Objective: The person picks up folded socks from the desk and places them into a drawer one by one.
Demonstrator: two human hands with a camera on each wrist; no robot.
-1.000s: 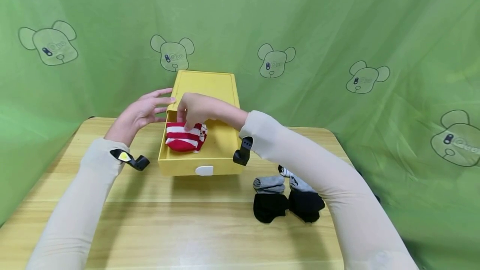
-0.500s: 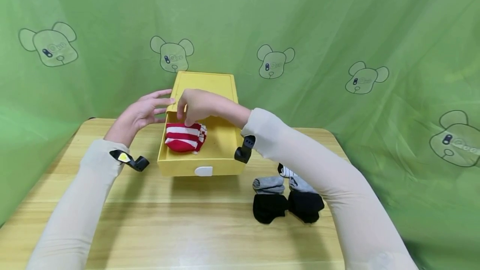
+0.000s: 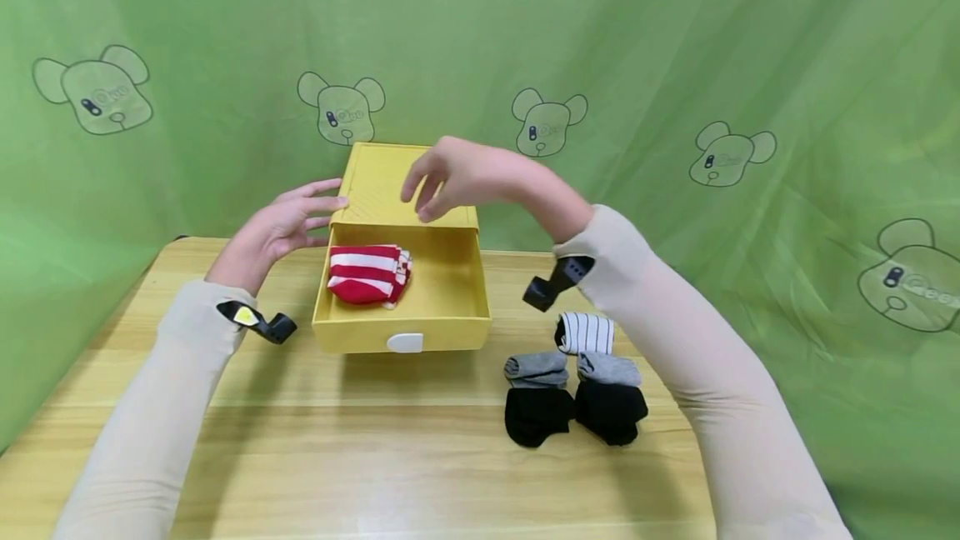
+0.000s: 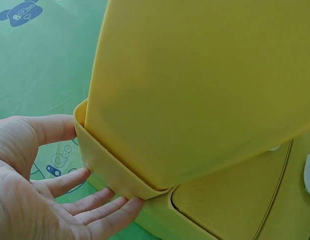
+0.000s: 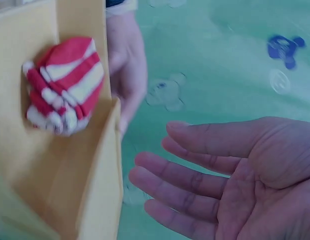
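Away from the red sock (image 3: 363,275), the right hand (image 3: 472,175) has risen, empty, above the box (image 3: 375,190); the left hand (image 3: 281,223), fingers extended, touches its left side. Against the drawer (image 3: 450,282)'s left edge, the sock is best kept snug, below the rim.

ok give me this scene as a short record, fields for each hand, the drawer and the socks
left hand: fingertips against the left side of the yellow casing
right hand: holds nothing, raised above the casing
drawer: pulled open, red-and-white striped socks inside at left
table: two black sock bundles, two gray bundles behind, one white striped bundle farthest back
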